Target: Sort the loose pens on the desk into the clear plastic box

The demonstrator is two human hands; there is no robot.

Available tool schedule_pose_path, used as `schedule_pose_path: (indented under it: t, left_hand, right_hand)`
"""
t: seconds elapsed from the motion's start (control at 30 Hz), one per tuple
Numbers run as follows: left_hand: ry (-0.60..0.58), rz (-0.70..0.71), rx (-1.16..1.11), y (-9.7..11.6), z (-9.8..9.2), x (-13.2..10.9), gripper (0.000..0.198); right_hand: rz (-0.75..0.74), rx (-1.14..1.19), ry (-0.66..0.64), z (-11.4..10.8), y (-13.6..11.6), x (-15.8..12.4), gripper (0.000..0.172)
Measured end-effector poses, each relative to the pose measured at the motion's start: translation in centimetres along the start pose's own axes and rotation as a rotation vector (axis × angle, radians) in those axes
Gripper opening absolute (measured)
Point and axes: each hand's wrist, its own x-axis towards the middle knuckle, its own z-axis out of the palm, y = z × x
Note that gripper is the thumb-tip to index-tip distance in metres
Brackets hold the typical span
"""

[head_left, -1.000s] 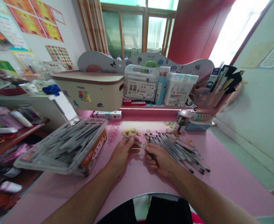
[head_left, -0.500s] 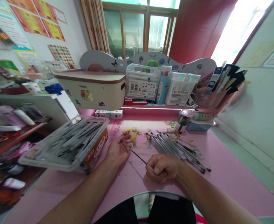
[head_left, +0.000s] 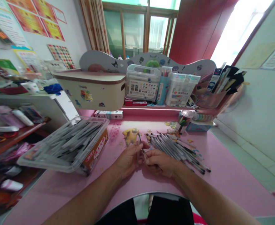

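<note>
Close together over the pink desk, my two hands meet around one slim pen (head_left: 142, 150). It tilts up and away from me, its dark end showing above the fingers. My left hand (head_left: 129, 161) is closed on it, with thumb and fingers pinching the upper part. Lower down, my right hand (head_left: 159, 162) pinches the same pen; its lower end is hidden by the fingers. Just right of my right hand lies a pile of grey pens (head_left: 172, 147) with black ends. A clear plastic box (head_left: 64, 168) full of similar pens stands to the left.
Behind the desk surface (head_left: 114, 190), a shelf holds a lidded cream bin (head_left: 92, 90), a marker case (head_left: 142, 82), a blue pencil tube (head_left: 163, 89) and a pink holder (head_left: 209, 97). A jar of pens (head_left: 184, 120) and a small white box (head_left: 109, 114) sit below.
My hands have come together from apart. The thin dark rod that stretched between them now shows only as a short, steeper length above the fingers. Box and pile stay put.
</note>
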Motion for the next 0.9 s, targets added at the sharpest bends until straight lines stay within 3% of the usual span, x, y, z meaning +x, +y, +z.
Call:
schedule_pose_path:
  t: [0.1,0.23,0.37,0.43,0.57,0.7,0.9]
  left_hand:
    - [0.114,0.063,-0.043,0.0,0.0,0.4,0.011]
    - [0.177,-0.045,-0.121,0.7,-0.3,0.5,0.017]
    - [0.16,-0.113,-0.135,0.4,-0.1,0.3,0.006]
    - [0.136,-0.116,-0.167,0.0,0.2,0.3,0.013]
    - [0.045,-0.177,-0.222,-0.6,0.3,0.5,0.022]
    - [0.046,-0.19,-0.26,-0.8,0.1,0.7,0.017]
    - [0.07,-0.162,-0.269,-0.9,0.4,0.7,0.02]
  right_hand:
    - [-0.024,0.028,0.056,0.2,0.1,0.3,0.011]
    - [-0.338,0.019,0.3,0.3,0.1,0.7,0.026]
    - [-0.606,-0.349,0.611,0.6,0.0,0.8,0.029]
    - [-0.685,-0.537,0.699,0.7,0.1,0.7,0.029]
    - [-0.762,-0.733,0.672,0.9,1.1,1.0,0.03]
    - [-0.797,-0.902,0.588,0.8,2.1,1.5,0.035]
    - [-0.715,-1.079,0.481,0.9,1.8,1.2,0.072]
